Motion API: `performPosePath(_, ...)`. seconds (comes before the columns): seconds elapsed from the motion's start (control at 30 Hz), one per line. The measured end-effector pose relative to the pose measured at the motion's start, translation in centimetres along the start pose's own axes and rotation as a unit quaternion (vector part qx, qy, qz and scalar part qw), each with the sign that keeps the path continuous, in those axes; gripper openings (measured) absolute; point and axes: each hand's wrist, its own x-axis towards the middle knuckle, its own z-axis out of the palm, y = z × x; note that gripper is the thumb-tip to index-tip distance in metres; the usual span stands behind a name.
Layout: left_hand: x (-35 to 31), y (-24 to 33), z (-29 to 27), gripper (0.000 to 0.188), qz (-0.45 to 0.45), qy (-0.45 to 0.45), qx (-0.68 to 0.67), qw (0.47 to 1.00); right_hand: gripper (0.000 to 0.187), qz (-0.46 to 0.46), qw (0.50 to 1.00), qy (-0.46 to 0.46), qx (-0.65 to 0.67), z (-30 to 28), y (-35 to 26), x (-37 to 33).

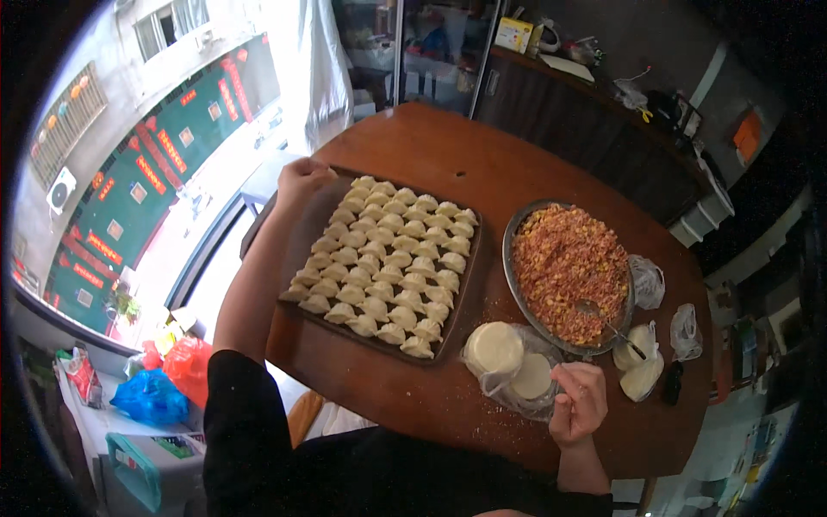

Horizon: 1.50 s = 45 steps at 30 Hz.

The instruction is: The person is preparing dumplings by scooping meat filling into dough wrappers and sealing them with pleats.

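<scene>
Rows of pale raw dumplings [379, 258] cover much of a dark rectangular tray [297, 323] on the table. At the tray's far left corner, my left hand [303, 179] has its fingers pinched together; what lies between them is too small to tell. My right hand [579, 403] is curled closed above the table, just right of the wrappers, and its grip hides whatever it may hold. Two stacks of round dough wrappers, a taller one [495, 346] and a lower one [532, 377], sit in clear plastic. Beyond them stands a large metal basin [510, 258] of reddish filling [568, 267] with a spoon [624, 340] in it.
More wrappers in a bag [640, 366], crumpled clear bags [685, 332] and a small black object [674, 383] lie right of the basin. Flour dusts the brown table [431, 142]. Red and blue bags [151, 396] rest on a ledge by the window. A dark cabinet [568, 129] stands behind.
</scene>
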Motion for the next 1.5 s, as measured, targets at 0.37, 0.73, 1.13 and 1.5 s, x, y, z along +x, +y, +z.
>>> performPosePath(0.37,1.7,-1.9,4.1,0.022,0.047,-0.013,0.065,0.997,0.030,-0.017,1.000,-0.015,-0.018,-0.3,0.5,0.3)
performPosePath(0.73,1.6,-1.7,3.7,0.023,0.031,-0.034,0.068,0.997,0.030,-0.009,0.999,-0.022,-0.024,-0.1,0.5,0.4)
performPosePath(1.13,1.1,2.2,1.9,0.030,0.067,-0.036,0.166,0.983,0.020,-0.002,0.994,-0.049,-0.103,-1.8,2.3,1.7)
performPosePath(1.5,-17.5,18.5,9.1,0.031,0.418,-0.027,0.197,0.887,0.022,-0.015,0.972,-0.228,-0.053,-3.0,2.9,0.2)
